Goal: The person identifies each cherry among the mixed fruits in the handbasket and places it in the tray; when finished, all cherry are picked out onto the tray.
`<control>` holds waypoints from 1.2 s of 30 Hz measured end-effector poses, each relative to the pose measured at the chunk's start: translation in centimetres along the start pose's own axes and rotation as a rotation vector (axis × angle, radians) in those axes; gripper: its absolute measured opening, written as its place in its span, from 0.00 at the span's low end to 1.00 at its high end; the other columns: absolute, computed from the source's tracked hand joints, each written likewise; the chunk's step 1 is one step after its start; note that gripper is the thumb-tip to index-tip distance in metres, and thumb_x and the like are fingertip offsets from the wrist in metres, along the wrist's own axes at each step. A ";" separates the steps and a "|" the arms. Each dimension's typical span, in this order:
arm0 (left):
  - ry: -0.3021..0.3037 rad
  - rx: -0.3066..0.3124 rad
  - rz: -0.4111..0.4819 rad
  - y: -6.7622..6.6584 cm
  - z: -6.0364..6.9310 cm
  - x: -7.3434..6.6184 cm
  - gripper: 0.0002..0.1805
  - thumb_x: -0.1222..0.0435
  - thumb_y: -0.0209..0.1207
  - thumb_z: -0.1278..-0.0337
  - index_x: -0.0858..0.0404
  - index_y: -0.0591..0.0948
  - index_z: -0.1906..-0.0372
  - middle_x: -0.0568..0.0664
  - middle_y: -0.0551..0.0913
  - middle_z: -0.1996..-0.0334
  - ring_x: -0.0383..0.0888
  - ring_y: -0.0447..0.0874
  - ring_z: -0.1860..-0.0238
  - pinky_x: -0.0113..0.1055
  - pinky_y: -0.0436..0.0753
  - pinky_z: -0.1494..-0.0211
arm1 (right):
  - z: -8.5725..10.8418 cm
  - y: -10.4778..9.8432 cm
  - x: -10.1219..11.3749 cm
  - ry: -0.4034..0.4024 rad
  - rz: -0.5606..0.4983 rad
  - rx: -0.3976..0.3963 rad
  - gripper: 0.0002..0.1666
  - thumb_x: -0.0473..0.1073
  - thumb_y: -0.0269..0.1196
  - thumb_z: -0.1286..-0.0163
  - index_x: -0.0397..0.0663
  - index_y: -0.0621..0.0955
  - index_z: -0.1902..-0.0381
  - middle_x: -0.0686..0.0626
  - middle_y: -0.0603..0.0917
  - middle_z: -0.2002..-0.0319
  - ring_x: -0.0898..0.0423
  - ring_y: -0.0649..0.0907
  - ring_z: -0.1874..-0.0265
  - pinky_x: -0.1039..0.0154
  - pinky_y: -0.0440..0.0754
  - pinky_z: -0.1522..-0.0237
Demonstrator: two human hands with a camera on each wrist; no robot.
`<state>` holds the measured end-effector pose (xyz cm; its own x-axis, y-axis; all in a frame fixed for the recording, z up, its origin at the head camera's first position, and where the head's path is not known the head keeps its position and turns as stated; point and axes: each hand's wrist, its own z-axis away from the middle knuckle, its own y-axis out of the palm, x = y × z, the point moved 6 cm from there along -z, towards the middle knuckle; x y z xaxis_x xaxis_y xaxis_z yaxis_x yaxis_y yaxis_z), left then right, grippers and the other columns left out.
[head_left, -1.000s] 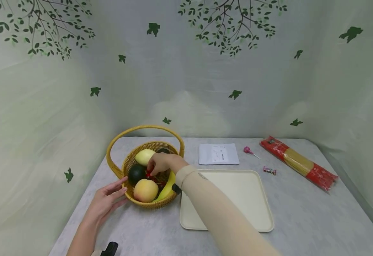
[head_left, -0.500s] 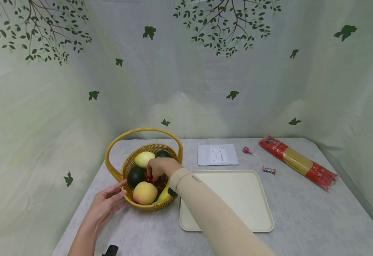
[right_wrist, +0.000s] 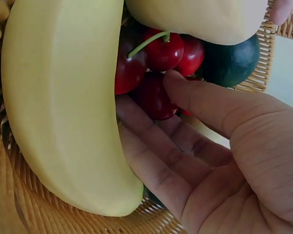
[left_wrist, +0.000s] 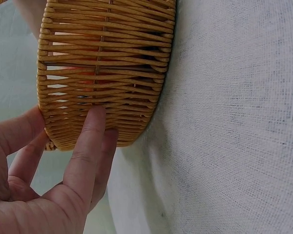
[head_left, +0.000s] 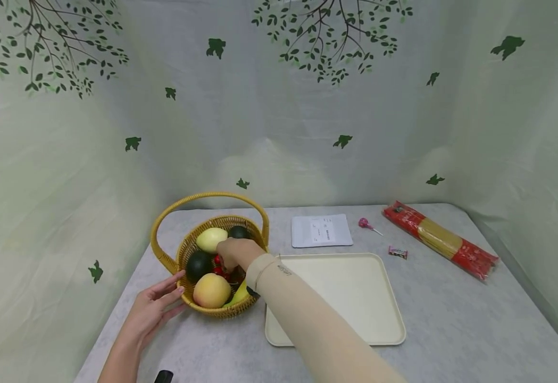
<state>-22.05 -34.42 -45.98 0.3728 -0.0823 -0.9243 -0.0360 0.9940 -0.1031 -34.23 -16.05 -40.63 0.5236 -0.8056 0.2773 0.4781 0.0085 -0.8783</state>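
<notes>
A wicker basket (head_left: 218,312) at the left of the table holds a peach (head_left: 211,291), a pale yellow fruit (head_left: 211,240), dark green round fruits, a banana (right_wrist: 63,97) and red cherries (right_wrist: 162,52). My left hand (head_left: 151,311) rests its fairly straight fingers against the basket's left side; in the left wrist view, the fingertips (left_wrist: 96,114) touch the woven wall (left_wrist: 102,73). Inside the basket, my right hand (right_wrist: 210,146) has its thumb on a dark red cherry (right_wrist: 154,96) and its fingers curled beneath, beside the banana. The head view hides those fingertips.
Right of the basket lies a cream tray (head_left: 341,298), partly under my right forearm. Behind it is a white packet (head_left: 322,231). Farther right are a pink lollipop (head_left: 365,223), a small wrapped candy (head_left: 398,252) and a long red-and-gold package (head_left: 439,239). Printed curtains surround the table.
The head view has shifted slightly. My right hand has moved a little within the basket, and more red cherries show to its left. My left hand keeps its place against the basket.
</notes>
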 end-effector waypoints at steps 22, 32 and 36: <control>-0.003 -0.027 -0.021 -0.1 -0.3 0.0 0.34 0.61 0.61 0.20 0.54 0.67 0.16 0.58 0.59 0.20 0.30 0.78 0.45 0.46 0.89 0.36 | 1.3 -1.8 -0.5 -0.185 -0.065 0.025 0.13 0.38 0.66 0.21 0.53 0.89 0.44 0.56 0.87 0.50 0.60 0.81 0.62 0.66 0.85 0.58; -0.001 -0.024 -0.015 -0.1 -0.4 0.0 0.33 0.61 0.62 0.20 0.54 0.68 0.17 0.57 0.61 0.22 0.31 0.79 0.45 0.44 0.90 0.38 | 1.4 -2.5 -1.2 -0.297 -0.050 -0.064 0.12 0.45 0.73 0.26 0.49 0.91 0.49 0.54 0.91 0.53 0.63 0.84 0.60 0.71 0.83 0.58; -0.002 -0.026 -0.015 -0.2 -0.4 0.0 0.33 0.61 0.62 0.20 0.53 0.68 0.17 0.57 0.61 0.22 0.31 0.79 0.45 0.44 0.90 0.38 | 1.8 -2.9 -1.3 -0.324 -0.058 -0.074 0.12 0.44 0.74 0.27 0.47 0.91 0.49 0.54 0.91 0.54 0.62 0.85 0.59 0.71 0.83 0.57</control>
<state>-22.42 -34.61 -46.16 0.3755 -0.0967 -0.9218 -0.0546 0.9905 -0.1261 -35.03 -13.91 -37.70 0.6999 -0.5728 0.4266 0.4673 -0.0844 -0.8801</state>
